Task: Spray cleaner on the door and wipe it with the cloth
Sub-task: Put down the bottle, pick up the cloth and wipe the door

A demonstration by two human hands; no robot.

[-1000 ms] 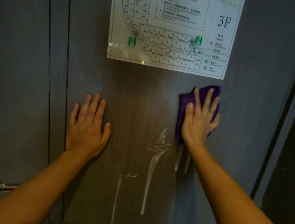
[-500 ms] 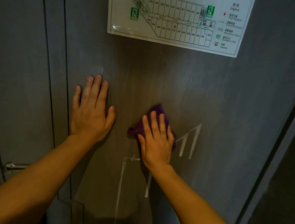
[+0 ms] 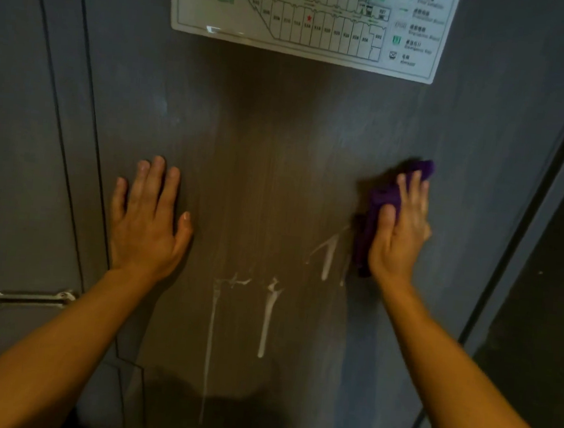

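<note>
Hands flat on a grey door (image 3: 485,136). My left hand (image 3: 147,222), fingers spread and empty, presses at centre left, likely to brace me. My right hand (image 3: 400,231), centre right, holds a bunched purple cloth (image 3: 376,208) against the door, fingers laid flat over it, beside white cleaner streaks (image 3: 266,318) not yet wiped, lower centre.
</note>
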